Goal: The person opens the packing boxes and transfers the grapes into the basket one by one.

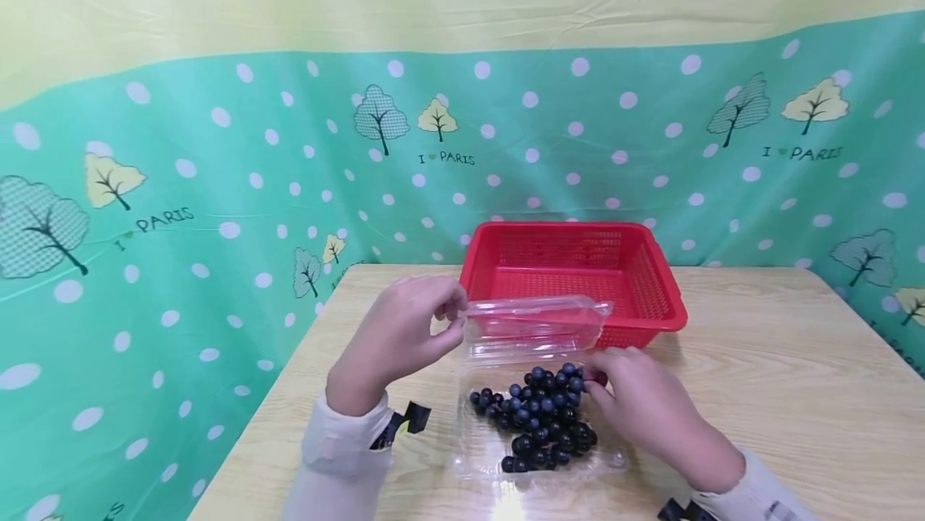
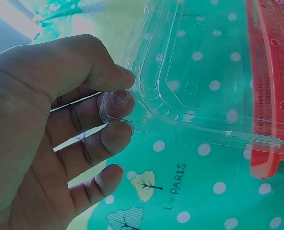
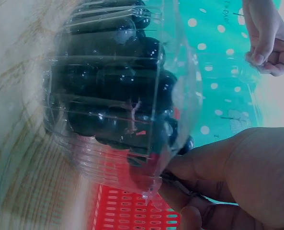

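A clear plastic clamshell container [image 1: 477, 449] lies on the table with its lid [image 1: 535, 336] raised at the back. Clusters of dark blue-black grapes [image 1: 542, 413] fill much of its base. My left hand [image 1: 408, 332] pinches the lid's left corner between thumb and forefinger, its other fingers loosely bent, as the left wrist view shows. At the far right corner of the base, my right hand [image 1: 643, 400] pinches the rim, fingertips right beside the grapes [image 3: 113, 91]. The right wrist view sees those grapes through the container's ribbed side wall.
A red slotted plastic basket [image 1: 668, 300] stands just behind the container, and the raised lid overlaps its front in the head view. The wooden table [image 1: 780, 392] stretches left and right. Behind it hangs a green and yellow printed curtain [image 1: 549, 103].
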### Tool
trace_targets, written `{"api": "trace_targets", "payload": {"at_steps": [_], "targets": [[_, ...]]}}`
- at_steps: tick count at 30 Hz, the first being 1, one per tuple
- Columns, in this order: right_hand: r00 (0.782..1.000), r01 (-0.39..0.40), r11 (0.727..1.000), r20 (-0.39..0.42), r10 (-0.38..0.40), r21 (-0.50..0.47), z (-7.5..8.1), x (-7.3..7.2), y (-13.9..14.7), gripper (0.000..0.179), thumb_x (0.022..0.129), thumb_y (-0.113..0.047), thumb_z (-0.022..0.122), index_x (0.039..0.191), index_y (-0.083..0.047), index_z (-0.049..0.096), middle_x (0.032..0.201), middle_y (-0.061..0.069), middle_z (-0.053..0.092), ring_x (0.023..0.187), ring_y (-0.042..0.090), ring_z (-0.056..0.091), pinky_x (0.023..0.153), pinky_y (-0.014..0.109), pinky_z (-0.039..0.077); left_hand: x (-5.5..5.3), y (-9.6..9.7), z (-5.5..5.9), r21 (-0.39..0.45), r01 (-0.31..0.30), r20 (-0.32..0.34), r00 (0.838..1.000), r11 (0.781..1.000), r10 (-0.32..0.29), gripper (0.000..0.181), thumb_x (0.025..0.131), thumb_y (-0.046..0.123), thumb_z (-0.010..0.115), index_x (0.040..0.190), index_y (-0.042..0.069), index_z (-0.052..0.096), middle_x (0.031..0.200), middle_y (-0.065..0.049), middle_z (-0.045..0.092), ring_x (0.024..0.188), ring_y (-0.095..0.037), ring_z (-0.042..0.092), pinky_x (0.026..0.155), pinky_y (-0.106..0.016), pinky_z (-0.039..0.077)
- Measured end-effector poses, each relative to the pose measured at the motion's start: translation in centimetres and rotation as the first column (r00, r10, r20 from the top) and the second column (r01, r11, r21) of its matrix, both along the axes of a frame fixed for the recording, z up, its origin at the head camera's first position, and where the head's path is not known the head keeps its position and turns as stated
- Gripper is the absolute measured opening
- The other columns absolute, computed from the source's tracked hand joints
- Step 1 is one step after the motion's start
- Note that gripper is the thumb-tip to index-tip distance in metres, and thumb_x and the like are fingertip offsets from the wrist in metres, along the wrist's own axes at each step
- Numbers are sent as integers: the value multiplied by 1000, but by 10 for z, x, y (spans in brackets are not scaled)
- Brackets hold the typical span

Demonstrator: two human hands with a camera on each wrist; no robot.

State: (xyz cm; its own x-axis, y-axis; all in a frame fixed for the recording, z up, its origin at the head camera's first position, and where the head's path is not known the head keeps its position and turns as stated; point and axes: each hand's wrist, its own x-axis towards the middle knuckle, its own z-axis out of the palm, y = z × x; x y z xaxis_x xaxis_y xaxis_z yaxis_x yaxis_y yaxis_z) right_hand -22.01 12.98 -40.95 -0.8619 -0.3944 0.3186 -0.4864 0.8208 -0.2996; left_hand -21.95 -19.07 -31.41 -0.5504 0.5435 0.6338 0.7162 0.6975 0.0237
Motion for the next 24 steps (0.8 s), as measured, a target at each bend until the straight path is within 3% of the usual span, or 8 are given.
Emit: {"api": "trace_targets", "payload": {"at_steps": [16,24], "targets": [[998,8,999,-64,-10,-31,6,3,4,15,84,-15,83,84,-25,71,75,-15,60,69,8,46,63,25,43,-4,3,-3,-3,4,-7,1000,1000,-4,12,82,8,70,92,15,66,80,8,65,73,-7,59,70,-26,51],[998,5,999,-68,-8,-34,11,4,1,14,83,-17,84,86,-25,73,77,-15,61,71,7,47,64,26,46,-1,-1,-1,-1,-1,22,1000,1000,1,12,83,9,71,92,14,66,81,6,65,74,-8,60,71,-26,52]]}}
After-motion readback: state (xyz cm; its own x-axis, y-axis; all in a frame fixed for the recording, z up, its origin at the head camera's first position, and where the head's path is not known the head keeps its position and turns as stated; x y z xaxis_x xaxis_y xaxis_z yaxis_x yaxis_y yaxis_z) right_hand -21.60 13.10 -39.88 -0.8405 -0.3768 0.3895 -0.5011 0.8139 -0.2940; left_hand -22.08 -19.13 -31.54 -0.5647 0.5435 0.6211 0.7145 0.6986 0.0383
